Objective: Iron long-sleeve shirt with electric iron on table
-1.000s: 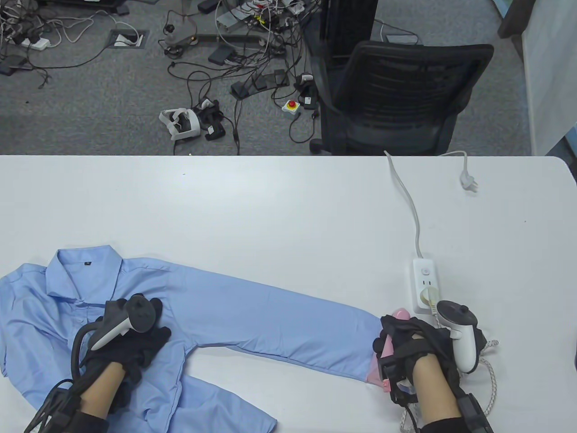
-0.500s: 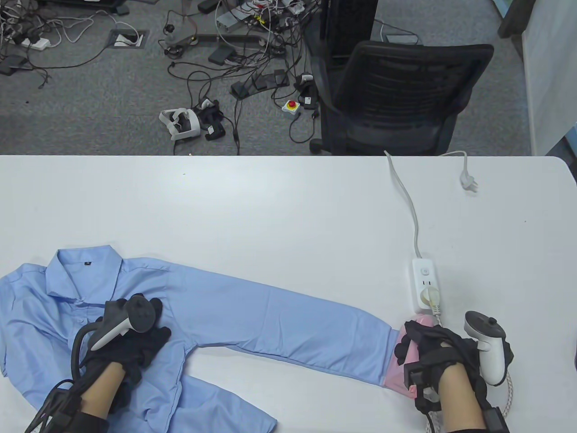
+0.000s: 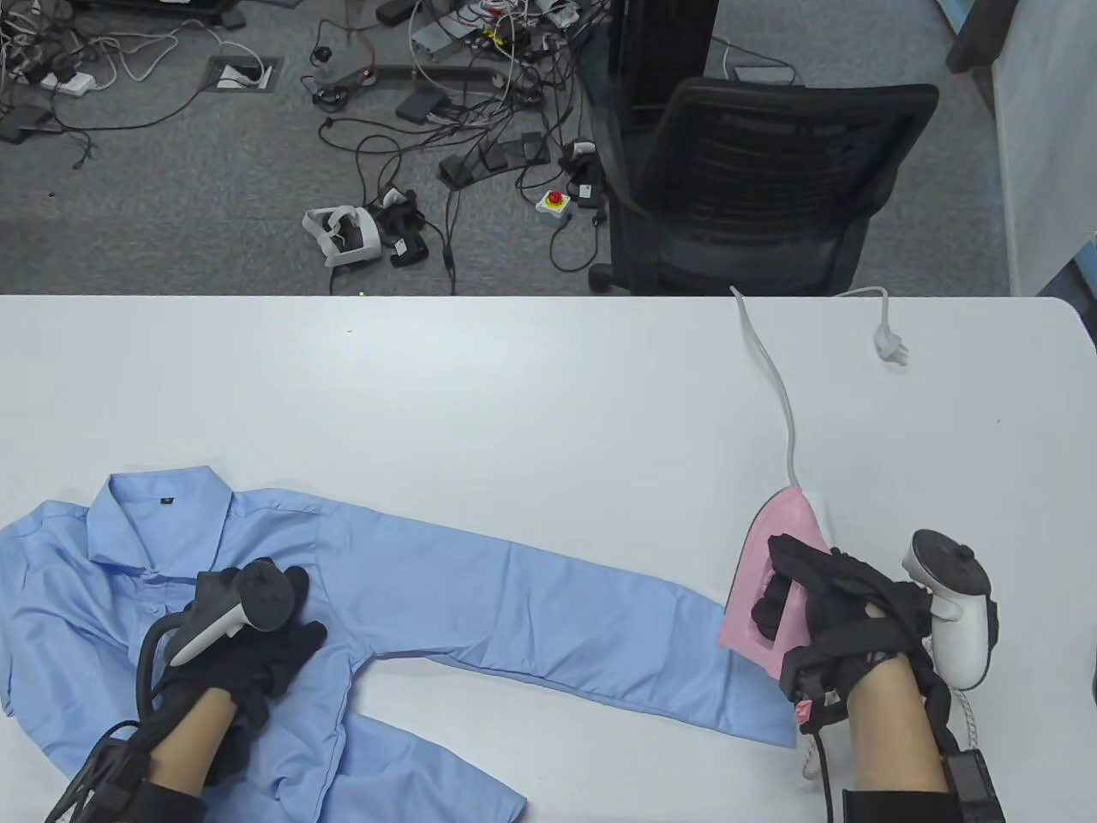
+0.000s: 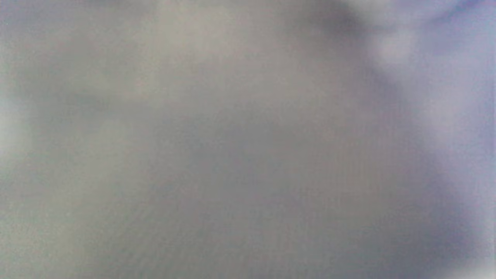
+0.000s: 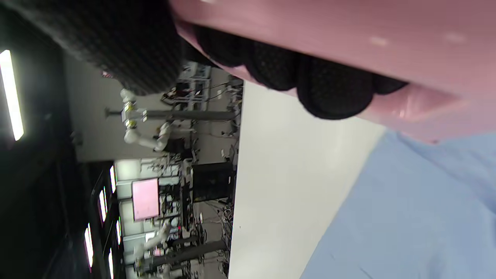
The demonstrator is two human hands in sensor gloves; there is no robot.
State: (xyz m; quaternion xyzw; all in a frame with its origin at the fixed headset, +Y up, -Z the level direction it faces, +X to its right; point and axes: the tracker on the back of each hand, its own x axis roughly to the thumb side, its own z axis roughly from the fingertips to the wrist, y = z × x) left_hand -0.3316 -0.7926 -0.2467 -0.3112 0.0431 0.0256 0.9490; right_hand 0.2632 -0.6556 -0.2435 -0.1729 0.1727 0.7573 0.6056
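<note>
Shirt [image 3: 257,617] comes first, on the left. It is blue and lies flat on the white table [image 3: 514,386], near the bottom edge in the table view. Its collar [image 3: 163,506] points to about 11 o'clock.

The left hand [image 3: 248,651] rests on the body of the shirt, just below the collar. It looks like it is pressing the cloth down to keep it from sliding. Its fingers seem to lie loose on the cloth, and they do not look like they pinch anything. The left wrist view is only a blur, so it does not help.

One long sleeve [image 3: 557,626] runs from the left hand out toward 3 o'clock, dipping a little toward 4. That long line is what matters next. The iron likely has to slide along it, from the cuff end back toward 9 o'clock.

The cuff [image 3: 754,703] lies at the far right end of the sleeve. The pink iron [image 3: 771,583] sits right at that end, touching or just over the cloth's edge. Its nose points to 12 o'clock, so it lies across the sleeve, not along it.

The right hand [image 3: 823,609] is wrapped around the iron's handle and holds it tight. In the right wrist view, the fingers [image 5: 329,89] curl under the pink handle, with blue cloth close below. This hand is the one near the cuff. The left hand is well apart from it, at the other end.
</note>
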